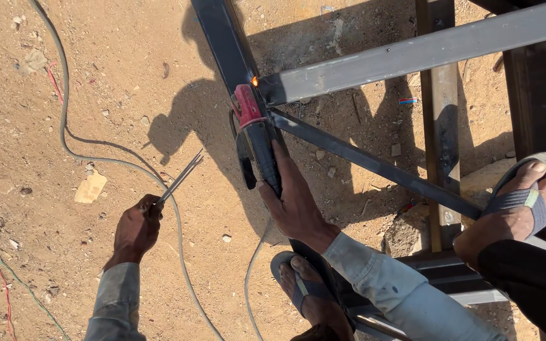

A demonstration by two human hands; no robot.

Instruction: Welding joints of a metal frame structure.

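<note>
Steel joint (261, 85) glows just beyond my right hand (295, 205), clenched on the red-tipped welding holder (257, 136), whose long axis points up at it. My left hand (135, 228) grips spare rods (181, 179), well apart over sandy ground (127, 63).

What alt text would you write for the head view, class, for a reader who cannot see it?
The right hand presses a red-tipped welding holder to a glowing joint on a steel frame. The left hand grips thin rods over sandy ground.
</note>
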